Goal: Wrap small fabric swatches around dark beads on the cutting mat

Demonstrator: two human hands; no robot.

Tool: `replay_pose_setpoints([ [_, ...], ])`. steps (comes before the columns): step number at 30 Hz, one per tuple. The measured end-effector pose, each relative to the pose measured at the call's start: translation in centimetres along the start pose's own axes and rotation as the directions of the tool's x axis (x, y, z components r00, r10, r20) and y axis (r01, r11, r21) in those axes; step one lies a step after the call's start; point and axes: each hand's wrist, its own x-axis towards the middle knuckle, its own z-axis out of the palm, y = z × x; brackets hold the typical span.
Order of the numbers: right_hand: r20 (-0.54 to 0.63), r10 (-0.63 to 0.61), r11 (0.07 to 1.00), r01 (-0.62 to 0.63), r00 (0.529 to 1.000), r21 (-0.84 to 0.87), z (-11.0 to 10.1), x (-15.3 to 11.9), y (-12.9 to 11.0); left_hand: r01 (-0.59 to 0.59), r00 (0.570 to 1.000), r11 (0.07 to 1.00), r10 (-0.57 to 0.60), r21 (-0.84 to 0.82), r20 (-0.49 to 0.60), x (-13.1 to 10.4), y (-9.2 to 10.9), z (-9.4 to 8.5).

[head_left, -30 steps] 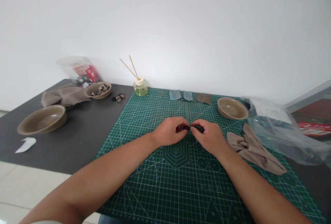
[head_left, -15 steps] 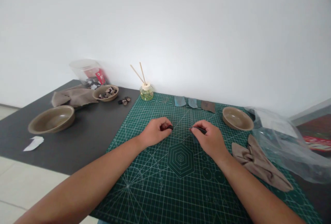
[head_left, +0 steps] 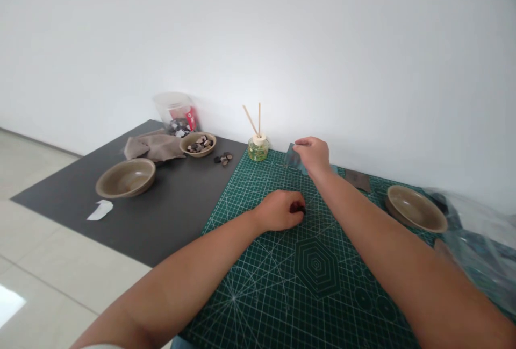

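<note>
Over the middle of the green cutting mat (head_left: pixel 258 279), my left hand (head_left: pixel 282 210) is closed on a small dark piece (head_left: pixel 297 207), mostly hidden by the fingers. My right hand (head_left: pixel 313 154) reaches to the back of the mat and pinches a thin blue-grey patch (head_left: pixel 292 156) by its edge. Under the right wrist, another bluish patch shows in part. A brown patch (head_left: pixel 357 180) lies to the right of it.
A reed diffuser (head_left: pixel 258 148) stands at the mat's back left corner. Bowls (head_left: pixel 126 178), a bowl of small pieces (head_left: pixel 198 144), a tan cloth (head_left: pixel 155 146) and a clear tub (head_left: pixel 175 112) sit left. Another bowl (head_left: pixel 416 209) and plastic bag (head_left: pixel 479 241) are right.
My right hand has moved to the back of the mat and taken hold of a blue-grey patch; the dark piece it held no longer shows. The view has turned left.
</note>
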Motion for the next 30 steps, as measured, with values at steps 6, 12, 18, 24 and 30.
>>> replay_pose_setpoints([
  [6,0.048,0.006,0.986,0.002,0.999,-0.166,3.1,1.1,1.0,-0.014,1.000,0.999,0.013,0.048,0.029,0.1,-0.1,0.1],
  [12,0.038,-0.119,0.964,0.125,0.992,-0.235,3.0,0.7,-0.7,-0.037,0.998,0.992,0.031,0.119,0.051,0.1,0.1,0.0],
  [18,0.183,-0.323,0.911,0.358,0.928,-0.207,2.9,0.8,-5.8,-0.034,0.998,0.988,0.025,0.153,0.062,0.0,0.3,-0.2],
  [24,0.350,-0.253,0.903,0.350,0.902,-0.249,5.5,1.4,-7.7,-0.064,0.997,0.981,0.055,0.184,0.053,0.0,0.4,-0.3],
  [30,0.335,-0.216,0.884,0.329,0.917,-0.331,7.0,1.6,-7.0,-0.037,0.997,0.969,0.020,0.246,0.071,0.0,0.5,-0.2],
])
